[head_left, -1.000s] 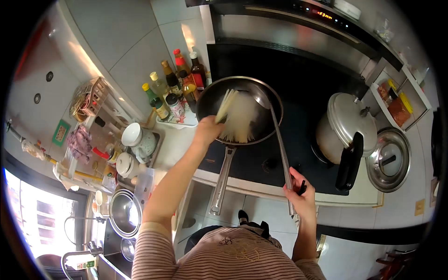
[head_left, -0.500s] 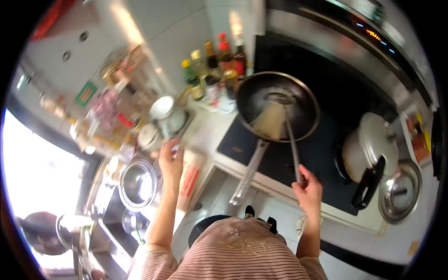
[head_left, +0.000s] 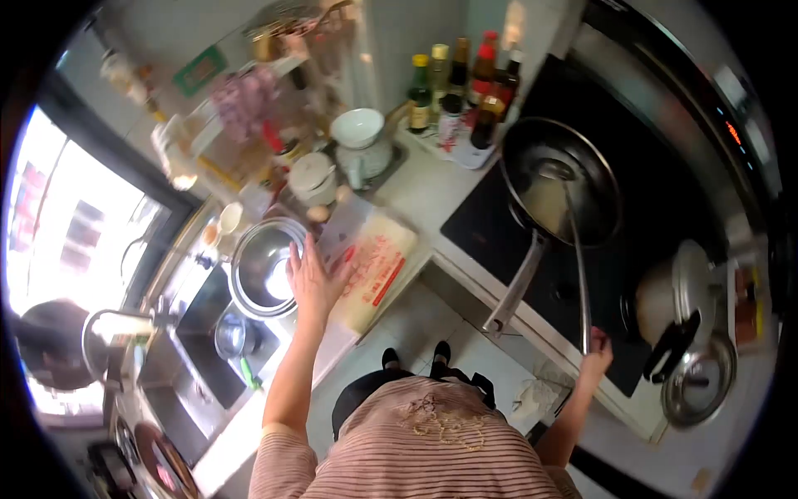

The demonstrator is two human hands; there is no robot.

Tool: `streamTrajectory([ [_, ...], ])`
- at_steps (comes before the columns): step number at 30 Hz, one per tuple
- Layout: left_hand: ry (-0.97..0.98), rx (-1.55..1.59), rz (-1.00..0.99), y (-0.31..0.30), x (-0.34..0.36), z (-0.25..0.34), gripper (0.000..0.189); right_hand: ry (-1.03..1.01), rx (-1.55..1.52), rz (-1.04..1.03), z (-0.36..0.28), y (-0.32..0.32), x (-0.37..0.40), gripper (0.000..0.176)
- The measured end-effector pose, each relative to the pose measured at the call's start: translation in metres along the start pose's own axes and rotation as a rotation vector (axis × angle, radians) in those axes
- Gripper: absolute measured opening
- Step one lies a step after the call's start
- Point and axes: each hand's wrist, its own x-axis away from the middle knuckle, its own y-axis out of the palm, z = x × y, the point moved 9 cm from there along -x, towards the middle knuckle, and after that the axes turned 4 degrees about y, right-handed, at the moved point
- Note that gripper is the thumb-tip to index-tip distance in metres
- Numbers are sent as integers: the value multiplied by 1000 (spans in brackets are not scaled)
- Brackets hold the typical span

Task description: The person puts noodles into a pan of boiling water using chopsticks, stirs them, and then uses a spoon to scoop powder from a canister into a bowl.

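My right hand is closed round the end of a long metal ladle. The ladle's bowl rests inside a dark wok, over something pale at the bottom. The wok's metal handle points toward me past the stove's edge. My left hand, fingers spread, is over the counter at the right rim of a steel bowl; nothing is seen in its grasp. Beside it lies a plastic package with red print.
Sauce bottles stand on a tray behind the counter. A white lidded jar and a white bowl are near the wall. Right of the wok are a pressure cooker and a metal lid. The sink is at the left.
The view has turned left, so the stove appears further right. My left hand has gone to the steel bowl's rim with fingers spread. The ladle is still in my right hand.
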Motion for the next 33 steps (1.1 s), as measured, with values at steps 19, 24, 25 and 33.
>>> streamTrajectory([
  [19,142,479,-325,29,29,50,28,608,955,-57,204,-112,274,22],
  [24,210,667,-538,-10,112,114,22,880,794,-19,271,-191,320,27],
  [25,272,704,-579,-13,137,135,21,935,758,-3,285,-214,341,28],
  [33,576,637,-1062,-2,371,287,17,1184,556,122,380,-397,488,29],
])
